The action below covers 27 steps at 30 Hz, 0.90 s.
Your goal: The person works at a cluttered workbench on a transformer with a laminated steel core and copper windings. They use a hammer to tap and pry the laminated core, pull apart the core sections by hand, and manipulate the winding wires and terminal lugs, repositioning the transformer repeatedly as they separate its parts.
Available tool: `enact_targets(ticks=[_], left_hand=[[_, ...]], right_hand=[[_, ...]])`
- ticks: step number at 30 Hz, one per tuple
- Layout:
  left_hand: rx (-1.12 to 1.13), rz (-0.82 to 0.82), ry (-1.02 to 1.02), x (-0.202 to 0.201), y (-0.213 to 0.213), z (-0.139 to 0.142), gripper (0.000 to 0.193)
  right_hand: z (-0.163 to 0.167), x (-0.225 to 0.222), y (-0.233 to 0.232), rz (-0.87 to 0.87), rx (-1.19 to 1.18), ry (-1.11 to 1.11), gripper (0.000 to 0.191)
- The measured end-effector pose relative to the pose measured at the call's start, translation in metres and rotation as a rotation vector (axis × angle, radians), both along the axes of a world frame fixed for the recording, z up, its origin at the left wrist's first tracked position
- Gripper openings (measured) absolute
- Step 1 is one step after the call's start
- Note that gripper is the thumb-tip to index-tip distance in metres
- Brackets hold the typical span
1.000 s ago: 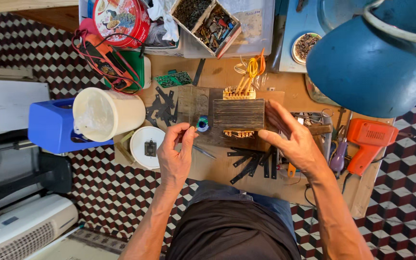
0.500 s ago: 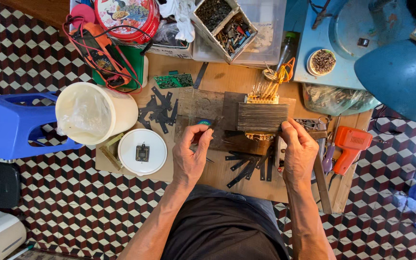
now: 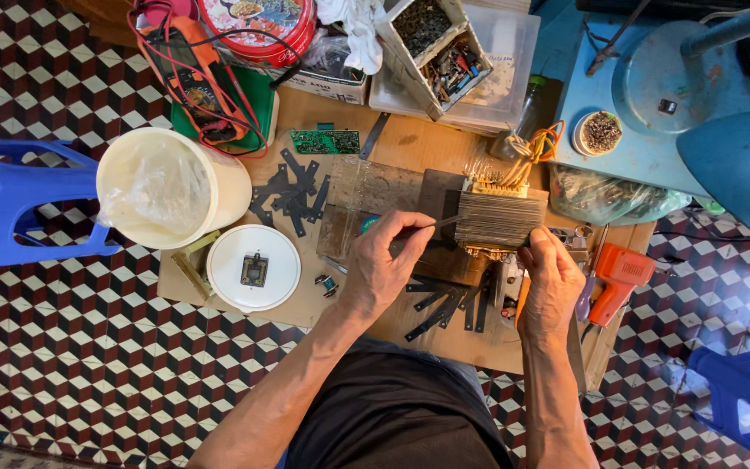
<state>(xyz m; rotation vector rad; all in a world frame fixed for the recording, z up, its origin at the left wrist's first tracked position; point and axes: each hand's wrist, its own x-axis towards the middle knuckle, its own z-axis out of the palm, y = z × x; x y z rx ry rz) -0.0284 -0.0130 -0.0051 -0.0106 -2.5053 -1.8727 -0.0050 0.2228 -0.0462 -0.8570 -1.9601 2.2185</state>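
Observation:
A transformer core [image 3: 498,217] of stacked grey metal plates, with copper winding and coloured wires at its top, stands on a low wooden board [image 3: 410,139]. My right hand [image 3: 551,278] grips its lower right corner. My left hand [image 3: 390,260] pinches a thin dark metal strip [image 3: 441,222] whose tip touches the left side of the plate stack. Several loose dark plates [image 3: 292,193] lie on the board to the left, and more lie under my hands [image 3: 440,306].
A white bucket [image 3: 171,187] and a white round lid [image 3: 253,267] sit at the left, beside a blue stool [image 3: 10,200]. An orange tool [image 3: 618,276] lies at the right. A red tin [image 3: 258,22], a multimeter [image 3: 197,82] and parts boxes [image 3: 431,39] crowd the back edge.
My left hand has moved right and now brings the thin strip against the side of the plate stack. My right hand has slid down to the stack's lower right corner. The camera has shifted.

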Motion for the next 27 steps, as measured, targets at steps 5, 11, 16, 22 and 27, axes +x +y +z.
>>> enact_targets(ticks=[5,11,16,22,27], left_hand=[[-0.048,-0.063,0.087,-0.002,-0.002,-0.001,0.012],[-0.104,-0.099,0.109,-0.004,-0.005,-0.007,0.013],[-0.149,-0.100,0.121,-0.003,-0.007,-0.009,0.013],[-0.179,-0.106,0.134,-0.004,-0.009,-0.009,0.012],[-0.194,-0.124,0.185,-0.005,-0.009,-0.010,0.012]], right_hand=[[0.000,-0.001,0.002,0.006,0.026,-0.023,0.039],[-0.002,0.000,0.002,0.008,0.041,-0.023,0.039],[-0.001,0.000,0.001,-0.006,0.036,-0.030,0.039],[-0.001,0.001,0.002,-0.002,0.029,-0.031,0.039],[-0.007,0.002,0.006,-0.009,0.014,-0.031,0.038]])
